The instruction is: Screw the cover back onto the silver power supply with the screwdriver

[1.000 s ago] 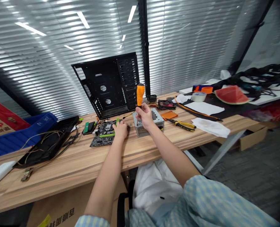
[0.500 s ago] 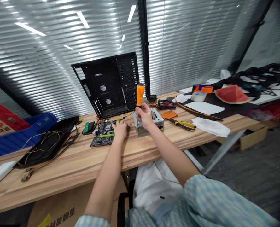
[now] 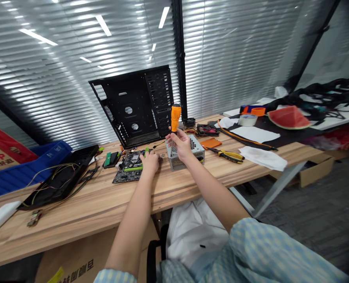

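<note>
An orange-handled screwdriver (image 3: pixel 175 118) stands nearly upright in my right hand (image 3: pixel 180 143), whose fingers close round its lower part. Its shaft points down at the near left part of a grey metal power supply box (image 3: pixel 179 163) with a perforated side. Left of the box lies a dark motherboard (image 3: pixel 127 176) with green slots. My left hand (image 3: pixel 150 161) rests on the motherboard's right edge, fingers apart around a green part; the fingertips are small in view.
Behind stands an open black computer case (image 3: pixel 139 106). Yellow-handled pliers (image 3: pixel 232 156), an orange piece (image 3: pixel 211 143), white cloths and tape (image 3: pixel 248 120) lie right, with a watermelon slice (image 3: pixel 289 117) beyond. A black panel (image 3: pixel 65 177) and blue bin (image 3: pixel 45 165) are left.
The screwdriver handle has shifted very slightly right, and the fingers of my right hand have loosened and spread a little around it. My left hand has stayed in place.
</note>
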The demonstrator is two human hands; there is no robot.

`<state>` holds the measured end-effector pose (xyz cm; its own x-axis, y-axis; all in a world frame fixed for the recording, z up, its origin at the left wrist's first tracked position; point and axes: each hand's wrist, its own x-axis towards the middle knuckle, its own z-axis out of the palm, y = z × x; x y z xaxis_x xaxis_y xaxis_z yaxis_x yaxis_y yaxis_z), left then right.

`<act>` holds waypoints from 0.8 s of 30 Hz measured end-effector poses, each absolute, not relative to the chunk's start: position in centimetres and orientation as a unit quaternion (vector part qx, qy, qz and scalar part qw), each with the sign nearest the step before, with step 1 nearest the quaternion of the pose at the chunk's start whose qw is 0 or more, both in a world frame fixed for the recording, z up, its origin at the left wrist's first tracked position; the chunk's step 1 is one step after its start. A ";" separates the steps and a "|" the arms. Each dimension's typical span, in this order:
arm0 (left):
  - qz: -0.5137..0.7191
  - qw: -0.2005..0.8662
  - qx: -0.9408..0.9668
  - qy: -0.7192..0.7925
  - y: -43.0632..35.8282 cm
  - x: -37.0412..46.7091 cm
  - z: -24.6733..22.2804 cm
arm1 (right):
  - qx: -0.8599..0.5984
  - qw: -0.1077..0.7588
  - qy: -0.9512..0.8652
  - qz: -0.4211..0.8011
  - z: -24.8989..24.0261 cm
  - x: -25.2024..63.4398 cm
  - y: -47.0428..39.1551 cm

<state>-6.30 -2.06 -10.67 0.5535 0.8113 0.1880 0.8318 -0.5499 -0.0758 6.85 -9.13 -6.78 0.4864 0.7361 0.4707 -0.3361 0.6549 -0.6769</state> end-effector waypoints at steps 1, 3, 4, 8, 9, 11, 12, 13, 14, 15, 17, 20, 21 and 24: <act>-0.066 0.079 -0.878 -0.467 -2.0 -6.3 -10.7 | -0.255 0.820 -0.393 0.330 -6.9 6.9 -9.1; -0.068 0.081 -0.879 -0.465 -1.9 -6.2 -10.8 | -0.243 0.816 -0.401 0.338 -7.0 6.9 -9.2; -0.069 0.082 -0.879 -0.464 -1.9 -6.2 -10.9 | -0.236 0.816 -0.404 0.341 -7.1 7.0 -9.2; -0.072 0.085 -0.880 -0.461 -2.0 -6.2 -11.0 | -0.218 0.817 -0.403 0.351 -7.1 7.1 -9.2; -0.074 0.085 -0.880 -0.462 -2.0 -6.2 -11.0 | -0.221 0.816 -0.402 0.352 -7.1 7.1 -9.2; -0.081 0.086 -0.879 -0.462 -2.2 -6.2 -10.9 | -0.235 0.814 -0.399 0.351 -7.0 7.1 -9.2; -0.088 0.087 -0.878 -0.463 -2.3 -6.2 -10.9 | -0.242 0.813 -0.399 0.348 -6.9 7.0 -9.2; -0.096 0.088 -0.877 -0.463 -2.4 -6.2 -10.9 | -0.248 0.811 -0.400 0.346 -6.8 7.0 -9.2; -0.104 0.087 -0.876 -0.463 -2.4 -6.2 -10.9 | -0.253 0.810 -0.402 0.344 -6.8 7.0 -9.3; -0.111 0.082 -0.875 -0.463 -2.5 -6.1 -10.8 | -0.257 0.809 -0.403 0.342 -6.7 6.9 -9.3; -0.128 0.069 -0.874 -0.464 -2.6 -6.0 -10.8 | -0.265 0.808 -0.402 0.340 -6.7 6.8 -9.2; -0.155 0.038 -0.871 -0.464 -2.8 -5.9 -10.7 | -0.282 0.811 -0.393 0.330 -6.6 6.6 -9.0; -0.165 0.027 -0.870 -0.463 -2.8 -5.9 -10.6 | -0.287 0.816 -0.387 0.319 -6.6 6.5 -8.9; -0.194 -0.003 -0.865 -0.462 -2.9 -5.7 -10.5 | -0.299 0.838 -0.368 0.271 -6.6 6.3 -8.6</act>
<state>-5.73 -2.88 -10.51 0.4980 0.8006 0.3333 0.7982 -0.5734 0.1845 6.27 -8.61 -6.56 0.5825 0.6740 0.4544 -0.2332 0.6741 -0.7009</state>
